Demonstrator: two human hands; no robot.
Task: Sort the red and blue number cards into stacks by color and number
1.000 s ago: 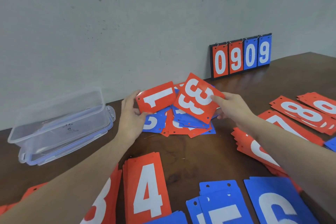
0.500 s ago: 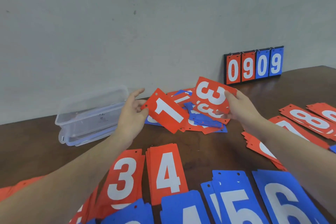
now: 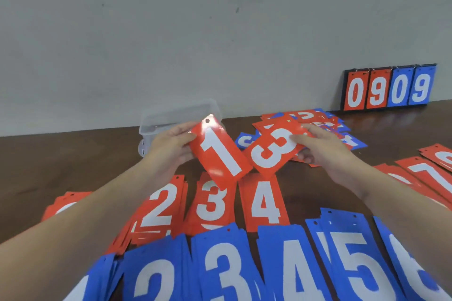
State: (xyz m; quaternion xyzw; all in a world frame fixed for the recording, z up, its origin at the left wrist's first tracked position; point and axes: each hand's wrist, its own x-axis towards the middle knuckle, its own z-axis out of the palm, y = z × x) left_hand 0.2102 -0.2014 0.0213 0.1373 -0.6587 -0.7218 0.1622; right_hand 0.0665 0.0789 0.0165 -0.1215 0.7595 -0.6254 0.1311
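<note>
Head view: clear box partly hidden, contents unreadable; left hand pinching red 1 card, right hand gripping red 3 card.

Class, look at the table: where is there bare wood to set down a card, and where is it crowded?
Bare wood lies left of the clear box, above the red stacks, and between the unsorted pile and the red 7 stack. The near edge is crowded: red 2, 3, 4 and the blue stacks overlap.
</note>
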